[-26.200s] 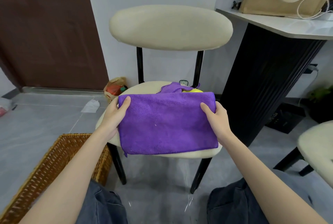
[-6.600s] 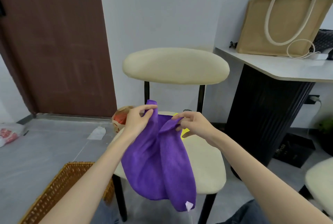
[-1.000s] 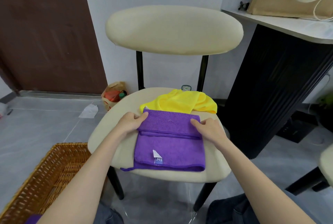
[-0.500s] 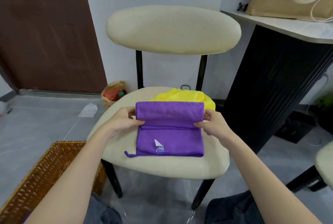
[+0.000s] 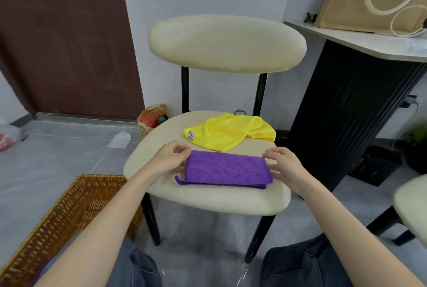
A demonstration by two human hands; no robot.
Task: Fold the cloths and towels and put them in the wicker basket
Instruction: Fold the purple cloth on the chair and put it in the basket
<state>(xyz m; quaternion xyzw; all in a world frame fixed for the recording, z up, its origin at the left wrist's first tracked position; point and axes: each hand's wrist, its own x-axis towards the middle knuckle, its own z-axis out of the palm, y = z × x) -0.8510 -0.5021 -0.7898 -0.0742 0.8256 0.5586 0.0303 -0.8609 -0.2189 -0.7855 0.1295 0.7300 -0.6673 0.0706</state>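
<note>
Flanking the folded purple cloth [image 5: 227, 169] on the chair seat [image 5: 208, 199], my left hand [image 5: 172, 156] and right hand [image 5: 284, 164] lie relaxed at its ends, gripping nothing. I'd clamp all layers together before lifting it to the wicker basket [image 5: 69, 212], near left, so the fold holds.

Single wide-angle view, worn on the head. Faces forward and steeply down onto the seat of the cream chair [image 5: 208, 199], close, within reach of both arms. Takes in both forearms from the bottom edge, with left hand [image 5: 169, 158] and right hand [image 5: 285, 163] near frame centre. Includes the wicker basket [image 5: 69, 212] at lower left, the table [image 5: 360, 41] at upper right, and the wearer's knees along the bottom.
</note>
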